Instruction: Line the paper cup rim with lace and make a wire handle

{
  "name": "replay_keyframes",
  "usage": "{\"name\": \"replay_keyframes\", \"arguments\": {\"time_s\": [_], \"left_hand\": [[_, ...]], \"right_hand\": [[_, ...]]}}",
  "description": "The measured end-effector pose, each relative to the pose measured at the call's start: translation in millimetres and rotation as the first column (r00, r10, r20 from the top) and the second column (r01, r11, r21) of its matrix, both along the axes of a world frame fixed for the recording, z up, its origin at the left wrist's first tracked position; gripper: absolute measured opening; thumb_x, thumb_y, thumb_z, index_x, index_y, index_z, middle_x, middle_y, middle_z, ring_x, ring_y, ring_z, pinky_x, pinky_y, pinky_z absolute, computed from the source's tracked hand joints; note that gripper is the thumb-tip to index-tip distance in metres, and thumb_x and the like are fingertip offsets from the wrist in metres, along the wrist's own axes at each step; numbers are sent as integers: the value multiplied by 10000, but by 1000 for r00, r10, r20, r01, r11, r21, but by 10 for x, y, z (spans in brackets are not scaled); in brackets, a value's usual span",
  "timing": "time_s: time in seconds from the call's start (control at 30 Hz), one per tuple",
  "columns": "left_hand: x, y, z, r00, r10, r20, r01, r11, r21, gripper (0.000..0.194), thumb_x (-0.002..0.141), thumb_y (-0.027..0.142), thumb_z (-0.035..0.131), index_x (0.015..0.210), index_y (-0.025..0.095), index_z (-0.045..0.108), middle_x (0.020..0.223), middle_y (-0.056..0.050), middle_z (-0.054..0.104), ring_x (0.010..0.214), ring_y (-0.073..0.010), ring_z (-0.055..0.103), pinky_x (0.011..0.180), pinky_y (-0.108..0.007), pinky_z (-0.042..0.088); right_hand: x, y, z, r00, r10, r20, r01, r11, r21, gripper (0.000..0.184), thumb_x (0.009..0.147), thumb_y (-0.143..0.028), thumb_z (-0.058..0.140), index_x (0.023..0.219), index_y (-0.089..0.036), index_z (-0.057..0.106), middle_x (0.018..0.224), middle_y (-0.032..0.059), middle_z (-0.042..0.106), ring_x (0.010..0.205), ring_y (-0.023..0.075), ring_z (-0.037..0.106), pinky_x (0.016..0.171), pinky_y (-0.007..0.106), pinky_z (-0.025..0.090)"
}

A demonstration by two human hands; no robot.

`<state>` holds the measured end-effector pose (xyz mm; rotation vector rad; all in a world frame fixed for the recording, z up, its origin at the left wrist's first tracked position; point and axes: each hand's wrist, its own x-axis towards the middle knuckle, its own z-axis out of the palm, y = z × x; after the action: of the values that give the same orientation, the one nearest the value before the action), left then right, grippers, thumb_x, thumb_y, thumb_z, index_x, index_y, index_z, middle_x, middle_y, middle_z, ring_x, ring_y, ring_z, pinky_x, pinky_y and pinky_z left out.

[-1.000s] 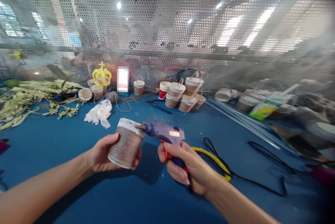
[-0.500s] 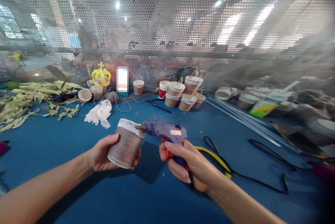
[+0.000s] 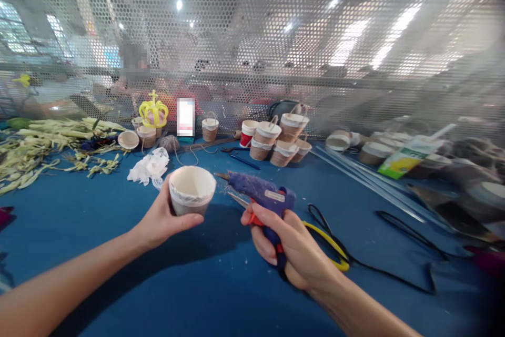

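My left hand (image 3: 168,216) is wrapped round a cup (image 3: 192,197) with a white lip and a greyish, cord-like outer wall. The cup is nearly upright, its open mouth towards me and its inside pale. In my right hand (image 3: 282,245) is a blue glue gun (image 3: 260,190) with a red trigger, my fingers closed on its handle. Its nozzle points left, just off the cup's rim and not touching it. Beneath the gun lie scissors with a yellow handle (image 3: 329,247), partly hidden by the gun and my hand.
Behind stand several cord-wrapped cups (image 3: 260,150), a yellow crown-like piece (image 3: 153,113) and a lit phone (image 3: 185,116). Crumpled white tissue (image 3: 149,166) lies beyond my left hand. Pale husks (image 3: 59,142) spread at left, clear sticks (image 3: 366,182) at right. A black cord (image 3: 394,274) crosses the blue table.
My left hand has turned the cup from tilted, with its side showing, to mouth up. The glue gun has drawn right, its nozzle leaving the cup's rim area.
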<state>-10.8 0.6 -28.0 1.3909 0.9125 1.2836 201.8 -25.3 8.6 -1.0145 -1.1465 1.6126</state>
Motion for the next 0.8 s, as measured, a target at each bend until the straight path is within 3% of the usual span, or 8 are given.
{"name": "replay_keyframes", "arguments": {"time_s": [0.3,0.8], "left_hand": [[25,-8,-26,990,100,-101,-90,991,96,746,584,248,738,1188,215,302,1163,-80,486,1089,-235,461,966,-369,335],[43,-5,-40,984,134,-120,-121,987,109,726,574,230,738,1162,230,313,1161,-70,464,1104,-248,438,990,-406,298]], "right_hand": [[-41,24,-33,987,62,-149,-84,986,-145,285,779,-365,550,651,-113,585,327,-88,320,286,9,236,310,140,147],[-109,-2,-67,987,36,-156,-67,979,-192,281,756,-383,567,652,-123,572,329,-91,313,290,7,210,318,152,124]]}}
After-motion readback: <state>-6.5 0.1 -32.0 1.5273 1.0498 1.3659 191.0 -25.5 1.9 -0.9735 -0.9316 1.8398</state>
